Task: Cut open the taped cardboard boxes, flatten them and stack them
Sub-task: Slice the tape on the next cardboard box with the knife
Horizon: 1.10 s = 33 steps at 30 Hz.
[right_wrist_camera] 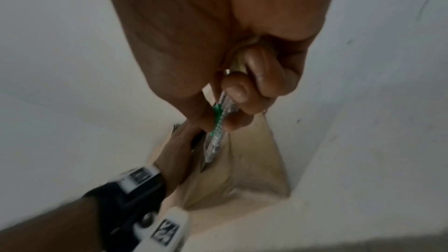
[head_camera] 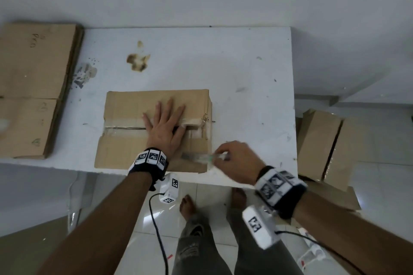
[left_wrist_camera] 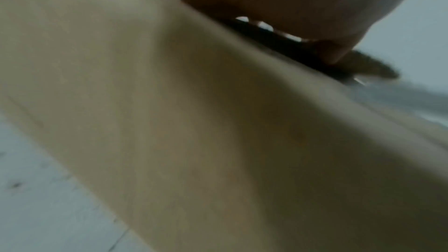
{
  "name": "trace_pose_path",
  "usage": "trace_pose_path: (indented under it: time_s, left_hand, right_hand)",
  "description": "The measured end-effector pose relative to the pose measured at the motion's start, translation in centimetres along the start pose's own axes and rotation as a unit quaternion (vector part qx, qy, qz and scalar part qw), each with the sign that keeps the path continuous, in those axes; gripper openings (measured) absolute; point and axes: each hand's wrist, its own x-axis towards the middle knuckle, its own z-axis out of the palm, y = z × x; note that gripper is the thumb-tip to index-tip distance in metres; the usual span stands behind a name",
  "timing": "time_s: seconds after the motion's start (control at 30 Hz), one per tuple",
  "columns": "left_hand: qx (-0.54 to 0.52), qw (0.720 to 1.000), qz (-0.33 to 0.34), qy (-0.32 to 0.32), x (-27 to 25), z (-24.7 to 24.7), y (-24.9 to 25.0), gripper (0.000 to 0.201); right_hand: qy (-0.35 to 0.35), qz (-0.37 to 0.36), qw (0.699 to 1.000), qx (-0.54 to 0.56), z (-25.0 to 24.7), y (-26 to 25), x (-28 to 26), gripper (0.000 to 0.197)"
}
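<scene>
On the white tabletop (head_camera: 245, 68), right of the stack of flattened brown cardboard (head_camera: 33, 86), the left hand (head_camera: 164, 124) lies flat on the taped brown cardboard box (head_camera: 134, 147); the right hand (head_camera: 237, 160), gripping the clear green-slider utility knife (head_camera: 201, 157), should slice shallow, clear of those fingers.

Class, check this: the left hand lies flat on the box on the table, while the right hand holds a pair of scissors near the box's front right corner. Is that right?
One thing is wrong: the right hand holds a cutter, clear-bodied with a green slider, not scissors; the right wrist view shows it best. The rest stands: the left hand lies flat on the box on the table.
</scene>
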Motion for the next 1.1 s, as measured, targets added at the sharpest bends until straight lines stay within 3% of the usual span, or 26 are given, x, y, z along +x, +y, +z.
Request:
trace_pose_path:
  time_s: [0.1,0.17,0.27,0.3,0.37,0.43,0.5,0.6,0.67,0.7,0.8,0.83,1.0,1.1]
  left_hand:
    - [-0.056,0.998,0.010,-0.017,-0.3,-1.0,-0.3,0.071]
    - [-0.069,0.997,-0.024,0.014,-1.1,-2.3,-0.2,0.072]
    - [-0.051,0.969,-0.187,0.151,-4.0,-3.9,-0.2,0.058]
    - [-0.055,0.942,-0.274,0.185,-5.4,-4.1,-0.2,0.061]
    - [-0.102,0.858,-0.452,0.222,-8.6,-4.2,0.4,0.077]
    - [-0.208,0.768,-0.563,0.221,-10.7,-3.5,1.2,0.090]
    - [-0.352,0.692,-0.602,0.186,-11.1,-1.9,1.2,0.106]
    - [-0.433,0.645,-0.614,0.141,-8.7,-1.7,0.4,0.127]
    - [-0.394,0.659,-0.623,0.150,-7.5,-2.8,-1.0,0.116]
    - [-0.364,0.685,-0.615,0.142,-7.3,-3.4,-2.1,0.114]
    - [-0.259,0.800,-0.541,0.016,-6.7,-5.4,-5.7,0.131]
    - [-0.223,0.824,-0.520,-0.010,-6.4,-6.2,-7.1,0.136]
    - [-0.124,0.908,-0.387,-0.106,-3.6,-9.0,-14.5,0.163]
    - [-0.073,0.938,-0.313,-0.128,-1.6,-10.2,-17.7,0.158]
  right_hand:
    - [0.043,0.021,0.998,-0.049,-5.1,1.8,-1.2,0.019]
    - [0.077,0.003,0.994,-0.079,-7.7,1.7,-0.9,0.024]
    - [0.113,-0.066,0.989,-0.074,-8.4,-1.3,1.9,0.028]
    - [0.111,-0.096,0.986,-0.074,-8.1,-3.0,3.4,0.026]
    - [0.086,-0.160,0.979,-0.089,-6.5,-6.3,7.0,0.022]
    - [0.063,-0.203,0.968,-0.130,-4.8,-8.9,10.8,0.023]
    - [0.042,-0.203,0.960,-0.187,-3.0,-10.3,13.7,0.027]
    - [0.037,-0.147,0.951,-0.270,-1.3,-10.2,14.5,0.029]
    - [0.044,-0.137,0.954,-0.263,-0.3,-9.9,13.3,0.029]
    - [0.037,-0.136,0.960,-0.241,0.2,-9.7,12.4,0.029]
    - [-0.026,-0.130,0.978,-0.164,2.5,-9.0,9.4,0.025]
    - [-0.053,-0.127,0.982,-0.130,3.4,-8.9,8.8,0.021]
    - [-0.134,-0.043,0.988,0.055,7.6,-9.9,9.3,0.006]
    - [-0.152,-0.039,0.986,0.051,9.5,-12.2,10.5,0.009]
